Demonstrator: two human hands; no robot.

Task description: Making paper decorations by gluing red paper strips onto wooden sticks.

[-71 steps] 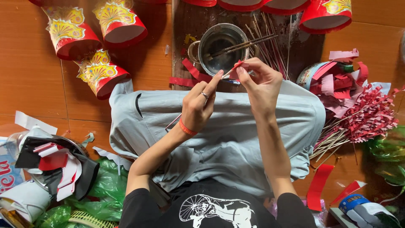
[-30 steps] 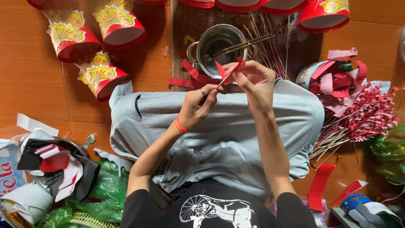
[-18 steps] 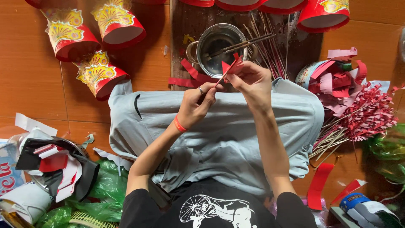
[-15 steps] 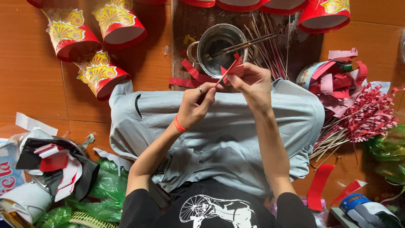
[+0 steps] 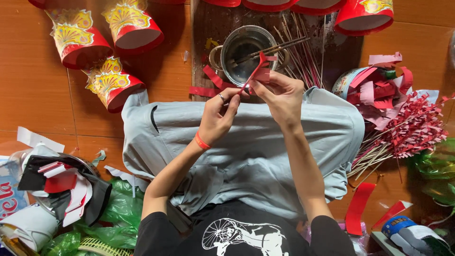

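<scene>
Both hands are up in front of the lap, above the grey cloth [image 5: 246,142] spread over the knees. They share one thin stick [image 5: 250,78] w/ a red paper strip [image 5: 263,66] wound at its far end.

Stick's long axis runs diagonal: near end low and toward the left hand [image 5: 218,116], far end up and away toward the metal bowl [image 5: 242,47] on the dark board [image 5: 208,28]. Left hand is closed, pinching the lower shaft betw. thumb and fingers. Right hand [image 5: 279,97] is closed too, fingertips pinched on the paper strip near the top, so it's the nearer one to the wrapped end.

Stick is held in the air, tip just short of the bowl, not touching it as far as I can tell. More bare sticks [image 5: 303,52] lie right of the bowl; finished red-fringed ones [image 5: 407,132] are piled well off to the right.
</scene>
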